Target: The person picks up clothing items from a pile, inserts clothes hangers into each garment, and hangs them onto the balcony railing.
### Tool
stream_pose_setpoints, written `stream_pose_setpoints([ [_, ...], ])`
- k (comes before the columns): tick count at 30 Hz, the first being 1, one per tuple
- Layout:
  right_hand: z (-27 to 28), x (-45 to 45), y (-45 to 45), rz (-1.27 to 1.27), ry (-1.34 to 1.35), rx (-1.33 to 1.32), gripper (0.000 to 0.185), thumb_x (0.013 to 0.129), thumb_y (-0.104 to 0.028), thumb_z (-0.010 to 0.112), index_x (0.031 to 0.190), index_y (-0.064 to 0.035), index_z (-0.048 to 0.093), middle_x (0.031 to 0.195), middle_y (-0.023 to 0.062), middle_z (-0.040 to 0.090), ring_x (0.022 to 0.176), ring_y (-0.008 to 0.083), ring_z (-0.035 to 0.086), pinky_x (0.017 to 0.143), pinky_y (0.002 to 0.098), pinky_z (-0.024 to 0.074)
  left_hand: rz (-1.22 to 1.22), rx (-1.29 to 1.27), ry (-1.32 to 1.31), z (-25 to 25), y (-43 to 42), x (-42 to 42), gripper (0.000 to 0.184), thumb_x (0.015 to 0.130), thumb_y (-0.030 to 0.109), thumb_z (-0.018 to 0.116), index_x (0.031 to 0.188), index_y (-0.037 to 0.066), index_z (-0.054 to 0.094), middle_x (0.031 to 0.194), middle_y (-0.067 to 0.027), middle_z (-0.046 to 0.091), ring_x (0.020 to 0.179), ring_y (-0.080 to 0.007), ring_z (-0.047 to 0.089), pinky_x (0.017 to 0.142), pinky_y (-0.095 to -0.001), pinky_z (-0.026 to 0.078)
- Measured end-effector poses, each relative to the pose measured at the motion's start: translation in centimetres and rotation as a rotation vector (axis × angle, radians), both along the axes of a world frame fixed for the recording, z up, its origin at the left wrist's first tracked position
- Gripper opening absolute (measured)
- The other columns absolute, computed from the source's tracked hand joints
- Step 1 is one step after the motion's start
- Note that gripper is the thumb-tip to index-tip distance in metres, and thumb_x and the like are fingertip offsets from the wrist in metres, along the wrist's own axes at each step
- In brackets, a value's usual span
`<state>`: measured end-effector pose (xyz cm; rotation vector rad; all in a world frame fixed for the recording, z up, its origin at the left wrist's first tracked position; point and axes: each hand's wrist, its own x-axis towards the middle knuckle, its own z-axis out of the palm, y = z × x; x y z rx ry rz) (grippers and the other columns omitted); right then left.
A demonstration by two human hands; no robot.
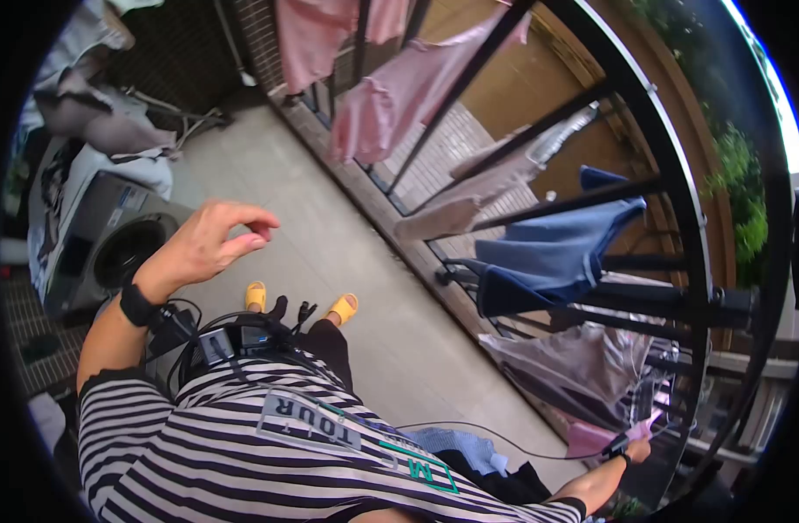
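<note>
My left hand is in the air over the floor, fingers loosely curved and thumb a little apart, with nothing visible in it. Below and left of it is a front-loading washing machine. Far to the right, my right hand is at the railing, closed on a pink cloth near its edge. The fingers there are small and partly hidden. A greyish-mauve garment hangs on the bars just above that hand, and a blue garment hangs further along.
A dark metal railing curves along the right side. Pink garments and a beige one hang on it. Laundry is heaped at the upper left. Cables cross my waist. Dark and blue-checked cloths lie low, beside me.
</note>
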<state>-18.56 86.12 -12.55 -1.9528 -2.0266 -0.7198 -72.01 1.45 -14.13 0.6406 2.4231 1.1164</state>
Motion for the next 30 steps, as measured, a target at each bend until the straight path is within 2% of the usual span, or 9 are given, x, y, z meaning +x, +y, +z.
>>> stream_pose_setpoints([
  [1, -0.4, 1.4, 2.1, -0.031, -0.080, -0.067, 0.059, 0.093, -0.050, 0.044, 0.089, 0.0022, 0.071, 0.094, 0.0241, 0.068, 0.090, 0.0427, 0.065, 0.077, 0.0520, 0.0500, 0.006, 0.017, -0.022, -0.3, -1.1, 0.1, 0.024, 0.081, 0.007, 0.062, 0.103, -0.004, 0.063, 0.086, -0.0142, 0.069, 0.082, -0.0249, 0.066, 0.079, -0.0337, 0.050],
  [3, -0.8, 1.4, 2.3, 0.045, -0.195, -0.022, 0.048, 0.094, -0.037, 0.046, 0.081, 0.0010, 0.071, 0.085, 0.0224, 0.068, 0.077, 0.0374, 0.067, 0.063, 0.0467, 0.0523, 0.045, -0.012, -0.034, -0.4, -2.7, 0.4, 0.024, 0.082, 0.008, 0.061, 0.103, -0.004, 0.063, 0.087, -0.0142, 0.069, 0.083, -0.0240, 0.066, 0.079, -0.0329, 0.050],
  [5, -2.3, -1.0, 0.4, 0.187, -0.202, 0.119, 0.047, 0.093, -0.036, 0.046, 0.081, 0.0010, 0.071, 0.085, 0.0222, 0.068, 0.077, 0.0369, 0.067, 0.063, 0.0461, 0.0523, 0.058, -0.023, -0.055, -0.5, -3.7, 0.8, 0.025, 0.082, 0.009, 0.061, 0.104, -0.004, 0.063, 0.087, -0.0142, 0.069, 0.083, -0.0232, 0.067, 0.079, -0.0324, 0.050],
  [9, -10.3, -12.2, -11.2, 0.785, 0.007, 0.168, 0.044, 0.092, -0.034, 0.047, 0.080, 0.0008, 0.071, 0.084, 0.0217, 0.068, 0.076, 0.0360, 0.067, 0.062, 0.0449, 0.0523, 0.090, -0.035, -0.119, 0.1, -5.3, 1.6, 0.028, 0.082, 0.010, 0.061, 0.106, -0.004, 0.063, 0.087, -0.0141, 0.069, 0.084, -0.0229, 0.067, 0.079, -0.0321, 0.051],
  [11, -15.0, -17.5, -20.5, 1.040, 0.089, -0.050, 0.043, 0.092, -0.033, 0.047, 0.080, 0.0008, 0.071, 0.083, 0.0214, 0.068, 0.076, 0.0356, 0.067, 0.062, 0.0443, 0.0523, 0.086, -0.034, -0.107, 0.0, -6.2, 1.8, 0.029, 0.083, 0.012, 0.061, 0.107, -0.004, 0.063, 0.088, -0.0142, 0.069, 0.085, -0.0231, 0.067, 0.079, -0.0322, 0.051],
  [15, -22.7, -23.9, -39.8, 1.334, 0.060, -0.805, 0.041, 0.091, -0.030, 0.047, 0.079, 0.0006, 0.071, 0.082, 0.0209, 0.069, 0.075, 0.0347, 0.067, 0.061, 0.0431, 0.0524, 0.153, 0.024, -0.122, -0.7, -9.8, 3.1, 0.030, 0.082, 0.012, 0.062, 0.108, -0.003, 0.062, 0.091, -0.0150, 0.069, 0.087, -0.0259, 0.066, 0.081, -0.0347, 0.050],
  [18, -25.1, -25.6, -50.0, 1.332, -0.169, -1.401, 0.039, 0.090, -0.029, 0.048, 0.079, 0.0005, 0.071, 0.082, 0.0206, 0.069, 0.074, 0.0340, 0.067, 0.061, 0.0423, 0.0524, 0.223, 0.055, -0.106, -1.4, -14.3, 4.3, 0.030, 0.083, 0.013, 0.062, 0.108, -0.003, 0.062, 0.091, -0.0152, 0.069, 0.087, -0.0259, 0.066, 0.081, -0.0354, 0.050],
  [21, -26.1, -26.8, -55.1, 1.236, -0.439, -1.722, 0.037, 0.090, -0.027, 0.048, 0.079, 0.0004, 0.071, 0.081, 0.0202, 0.069, 0.074, 0.0333, 0.067, 0.060, 0.0414, 0.0524, 0.319, 0.070, -0.080, -1.5, -19.3, 5.1, 0.030, 0.084, 0.014, 0.062, 0.108, -0.004, 0.062, 0.091, -0.0161, 0.069, 0.087, -0.0260, 0.067, 0.082, -0.0350, 0.050],
  [30, -24.4, -37.3, -63.7, 1.159, -0.920, -1.848, 0.032, 0.088, -0.022, 0.050, 0.077, 0.0001, 0.071, 0.079, 0.0191, 0.069, 0.072, 0.0312, 0.068, 0.058, 0.0388, 0.0525, 0.660, 0.099, 0.049, -3.0, -38.5, 8.5, 0.026, 0.085, 0.012, 0.061, 0.105, -0.003, 0.063, 0.090, -0.0143, 0.069, 0.085, -0.0231, 0.067, 0.079, -0.0335, 0.051],
])
